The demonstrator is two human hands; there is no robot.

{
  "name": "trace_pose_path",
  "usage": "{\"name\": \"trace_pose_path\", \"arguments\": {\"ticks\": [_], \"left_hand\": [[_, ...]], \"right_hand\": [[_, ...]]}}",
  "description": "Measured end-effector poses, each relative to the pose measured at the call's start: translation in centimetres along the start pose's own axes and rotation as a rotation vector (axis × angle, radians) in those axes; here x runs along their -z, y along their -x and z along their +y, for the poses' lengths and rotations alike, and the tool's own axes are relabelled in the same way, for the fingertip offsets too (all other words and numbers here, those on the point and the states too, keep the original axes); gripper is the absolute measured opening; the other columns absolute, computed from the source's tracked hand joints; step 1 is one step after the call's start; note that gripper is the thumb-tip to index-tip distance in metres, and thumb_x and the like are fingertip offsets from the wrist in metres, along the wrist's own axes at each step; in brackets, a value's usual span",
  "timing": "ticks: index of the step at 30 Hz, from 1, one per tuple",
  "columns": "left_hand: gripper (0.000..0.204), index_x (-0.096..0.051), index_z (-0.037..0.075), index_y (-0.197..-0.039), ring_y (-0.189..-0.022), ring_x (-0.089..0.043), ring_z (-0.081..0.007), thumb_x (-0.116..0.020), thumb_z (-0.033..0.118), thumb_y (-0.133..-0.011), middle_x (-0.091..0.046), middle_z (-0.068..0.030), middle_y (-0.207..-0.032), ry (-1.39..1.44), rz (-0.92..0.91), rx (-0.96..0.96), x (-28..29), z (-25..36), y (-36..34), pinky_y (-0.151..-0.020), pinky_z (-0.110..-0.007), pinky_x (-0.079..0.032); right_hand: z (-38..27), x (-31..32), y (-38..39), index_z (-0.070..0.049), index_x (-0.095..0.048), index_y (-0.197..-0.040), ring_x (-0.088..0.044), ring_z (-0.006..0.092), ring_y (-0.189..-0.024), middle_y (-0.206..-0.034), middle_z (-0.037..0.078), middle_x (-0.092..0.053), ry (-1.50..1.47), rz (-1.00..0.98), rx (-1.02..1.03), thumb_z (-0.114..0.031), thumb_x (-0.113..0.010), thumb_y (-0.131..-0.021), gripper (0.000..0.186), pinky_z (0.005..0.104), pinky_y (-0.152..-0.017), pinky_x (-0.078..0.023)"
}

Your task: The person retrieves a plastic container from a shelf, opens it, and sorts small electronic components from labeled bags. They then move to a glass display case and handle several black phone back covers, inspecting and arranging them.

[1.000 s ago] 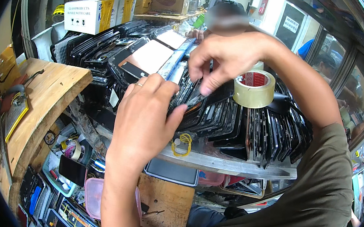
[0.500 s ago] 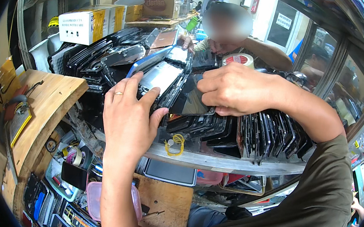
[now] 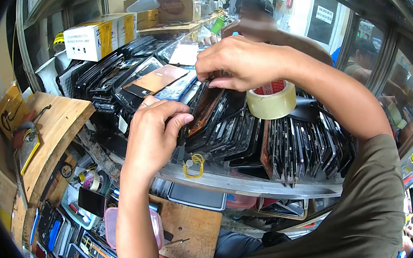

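Thin dark phone panels (image 3: 226, 131) stand on edge in a packed row on the shelf before me. My right hand (image 3: 233, 64) reaches over the row's left end, its fingers pinched on the upper edge of a dark panel (image 3: 198, 103). At the front end of that same panel my left hand (image 3: 159, 126) is curled, thumb and fingers closed on its edge. Just right of the held panel leans a reddish-brown one (image 3: 207, 110). Left of it, a copper-coloured panel (image 3: 159, 79) and a blue-edged one (image 3: 179, 87) lie on a heap of loose panels (image 3: 104, 75).
A roll of clear tape (image 3: 270, 103) sits on the row, right of my right hand. Yellow bands (image 3: 194, 167) lie by the shelf's metal front edge (image 3: 241, 184). A white box (image 3: 98, 37) rests behind the heap. Another person (image 3: 257, 26) sits across. A wooden bench (image 3: 59, 113) stands left.
My right hand has moved up and left to the row's top edge. My left hand has come off the silver-faced panels and closed at the row's front. The blue-edged panel now lies farther left.
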State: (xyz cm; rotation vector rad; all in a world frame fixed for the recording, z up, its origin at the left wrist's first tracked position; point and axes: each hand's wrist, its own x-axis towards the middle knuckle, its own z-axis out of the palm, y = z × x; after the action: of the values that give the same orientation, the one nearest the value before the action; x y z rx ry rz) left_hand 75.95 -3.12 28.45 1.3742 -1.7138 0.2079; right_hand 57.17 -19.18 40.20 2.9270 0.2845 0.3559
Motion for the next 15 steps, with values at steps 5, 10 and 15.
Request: {"name": "trace_pose_path", "arguments": {"ticks": [5, 10, 15], "left_hand": [[0.012, -0.077, -0.001, -0.096, -0.081, -0.068, -0.0350, -0.073, 0.009, -0.094, -0.075, -0.0169, -0.084, -0.114, 0.083, -0.038, -0.6, 0.1, 0.0, -0.078, -0.044, -0.052], [0.012, -0.075, -0.002, -0.093, -0.076, -0.067, -0.0389, -0.069, 0.008, -0.094, -0.072, -0.0210, -0.081, -0.085, 0.183, 0.033, -1.3, 0.2, -0.1, -0.078, -0.046, -0.052], [0.017, -0.072, -0.004, -0.106, -0.087, -0.074, -0.0375, -0.062, 0.005, -0.096, -0.075, -0.0221, -0.093, 0.012, 0.207, 0.064, -1.5, 0.8, 0.1, -0.082, -0.046, -0.055]], "right_hand": [[-0.5, 0.8, 2.0, 0.000, -0.068, -0.100, -0.071, 0.0343, -0.085, -0.089, 0.015, -0.072, -0.034, -0.002, -0.104, -0.004, -0.079, -0.084, 0.020, 0.0448, -0.075, -0.054], [-1.1, 0.8, 4.1, -0.001, -0.066, -0.108, -0.073, 0.0321, -0.085, -0.090, 0.013, -0.073, -0.177, 0.085, -0.293, -0.004, -0.077, -0.085, 0.025, 0.0435, -0.074, -0.054], [-1.1, 0.9, 2.5, -0.002, -0.067, -0.109, -0.074, 0.0325, -0.089, -0.094, 0.015, -0.075, -0.053, 0.127, -0.208, -0.012, -0.081, -0.087, 0.028, 0.0435, -0.077, -0.056]]}}
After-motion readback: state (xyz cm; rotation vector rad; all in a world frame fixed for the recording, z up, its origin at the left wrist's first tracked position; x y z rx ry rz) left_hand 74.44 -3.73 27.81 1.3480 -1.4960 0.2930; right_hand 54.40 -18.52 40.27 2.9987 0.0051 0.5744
